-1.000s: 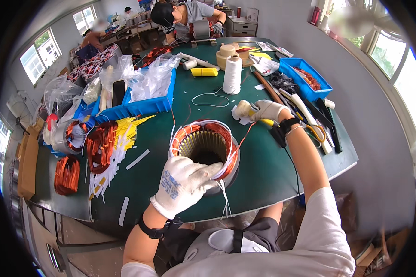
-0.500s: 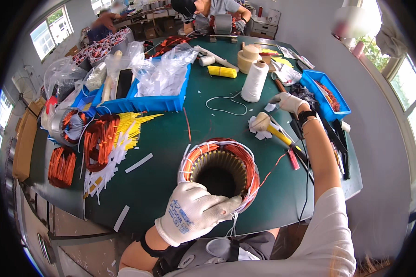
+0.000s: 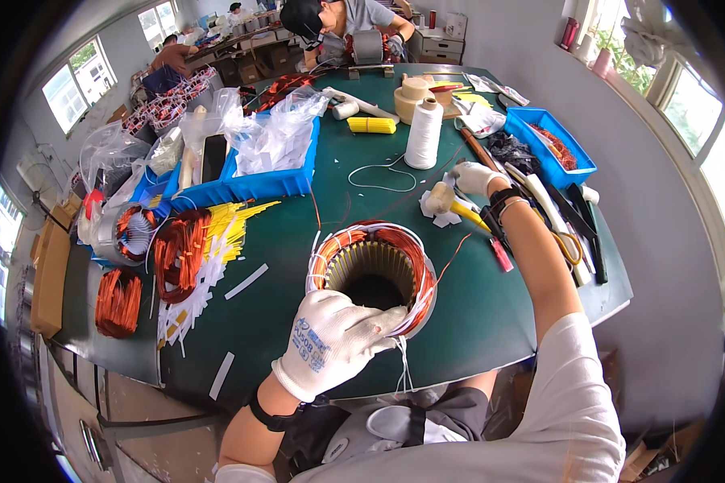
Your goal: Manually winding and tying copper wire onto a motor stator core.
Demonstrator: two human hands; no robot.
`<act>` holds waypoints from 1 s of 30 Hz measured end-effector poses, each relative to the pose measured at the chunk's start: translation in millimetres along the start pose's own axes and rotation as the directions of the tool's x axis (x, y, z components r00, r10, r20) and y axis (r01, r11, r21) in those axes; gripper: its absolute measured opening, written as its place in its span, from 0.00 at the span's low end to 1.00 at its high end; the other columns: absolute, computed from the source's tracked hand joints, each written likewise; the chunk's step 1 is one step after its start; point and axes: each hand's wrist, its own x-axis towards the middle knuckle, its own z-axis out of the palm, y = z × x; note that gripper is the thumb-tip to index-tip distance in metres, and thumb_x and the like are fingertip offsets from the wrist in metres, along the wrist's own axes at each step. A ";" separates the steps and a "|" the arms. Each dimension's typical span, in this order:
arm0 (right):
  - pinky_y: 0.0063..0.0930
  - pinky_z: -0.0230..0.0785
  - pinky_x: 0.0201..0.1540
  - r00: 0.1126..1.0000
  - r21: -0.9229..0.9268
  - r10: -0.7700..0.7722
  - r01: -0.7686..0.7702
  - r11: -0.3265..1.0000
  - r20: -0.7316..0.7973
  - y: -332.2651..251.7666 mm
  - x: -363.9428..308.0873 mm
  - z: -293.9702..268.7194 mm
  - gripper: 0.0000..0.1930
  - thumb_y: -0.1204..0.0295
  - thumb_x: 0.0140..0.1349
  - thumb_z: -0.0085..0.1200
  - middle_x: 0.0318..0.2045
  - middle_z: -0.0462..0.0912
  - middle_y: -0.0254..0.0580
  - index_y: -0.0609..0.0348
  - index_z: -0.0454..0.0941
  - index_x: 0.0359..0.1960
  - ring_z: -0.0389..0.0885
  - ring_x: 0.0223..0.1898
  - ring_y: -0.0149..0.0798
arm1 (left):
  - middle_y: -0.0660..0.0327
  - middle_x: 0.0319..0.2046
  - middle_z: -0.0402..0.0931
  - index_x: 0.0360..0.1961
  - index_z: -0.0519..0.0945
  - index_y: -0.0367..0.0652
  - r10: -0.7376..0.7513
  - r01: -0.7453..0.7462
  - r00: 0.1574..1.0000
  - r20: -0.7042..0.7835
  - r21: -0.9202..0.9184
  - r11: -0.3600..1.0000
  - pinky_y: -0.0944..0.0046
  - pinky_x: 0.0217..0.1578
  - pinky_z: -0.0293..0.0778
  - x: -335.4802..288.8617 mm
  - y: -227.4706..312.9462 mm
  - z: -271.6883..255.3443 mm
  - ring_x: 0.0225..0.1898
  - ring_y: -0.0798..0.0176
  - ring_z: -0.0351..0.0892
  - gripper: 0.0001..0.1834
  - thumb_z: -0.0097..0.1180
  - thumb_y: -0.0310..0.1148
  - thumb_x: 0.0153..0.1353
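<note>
The white-gloved left hand [image 3: 326,334], fingers pinching the rim, apparently alone steadies the copper-wound cylindrical stator [image 3: 416,262] on the near green counter [image 3: 286,249], the white-gloved right hand [image 3: 477,179], finger state indeterminable, having moved nearer the yellow-handled mallet [image 3: 441,199] at right.

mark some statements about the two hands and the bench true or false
1. The left hand and right hand both wear white gloves. True.
2. The left hand is on the near rim of the wound stator. True.
3. The right hand touches the stator too. False: it is apart from it, near the yellow-handled mallet.
4. The white thread cone stands upright on the table. True.
5. The blue tray of reddish wire sits left of the stator. False: that tray is to its right.
</note>
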 end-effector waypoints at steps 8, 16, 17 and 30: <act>0.35 0.68 0.62 0.986 0.090 -0.169 0.168 0.982 0.002 5.1 3.7 11.2 0.29 0.79 0.54 0.45 0.58 0.79 0.49 0.52 0.76 0.61 0.77 0.59 0.49 | 0.70 0.24 0.78 0.49 0.82 0.59 0.006 -0.006 1.000 -0.003 0.021 1.000 0.58 0.33 0.69 -3.4 -0.5 2.0 0.26 0.62 0.74 0.24 0.70 0.39 0.48; 0.37 0.67 0.63 0.989 0.123 0.038 -0.021 0.992 -0.143 -15.8 -37.9 -15.8 0.31 0.81 0.54 0.46 0.60 0.76 0.56 0.51 0.73 0.63 0.74 0.61 0.52 | 0.66 0.31 0.83 0.48 0.83 0.53 0.009 -0.009 0.999 0.046 0.007 1.000 0.57 0.35 0.69 2.8 2.9 -4.9 0.29 0.57 0.78 0.23 0.70 0.36 0.47; 0.41 0.75 0.50 0.947 0.087 -0.061 0.092 0.992 -0.314 -21.8 -55.2 -28.2 0.30 0.79 0.54 0.42 0.47 0.81 0.60 0.52 0.72 0.63 0.83 0.46 0.51 | 0.66 0.30 0.83 0.48 0.83 0.53 0.005 -0.005 0.998 0.061 -0.007 1.000 0.57 0.35 0.69 3.6 4.1 -6.2 0.28 0.57 0.78 0.23 0.71 0.36 0.47; 0.32 0.75 0.43 0.927 0.524 0.144 0.063 0.850 -0.346 -95.9 -324.4 93.1 0.10 0.73 0.59 0.59 0.34 0.85 0.46 0.56 0.84 0.42 0.83 0.36 0.46 | 0.61 0.42 0.84 0.44 0.83 0.41 0.009 -0.031 0.993 0.118 0.186 0.982 0.55 0.42 0.71 -11.9 -0.9 6.2 0.35 0.54 0.76 0.21 0.66 0.46 0.57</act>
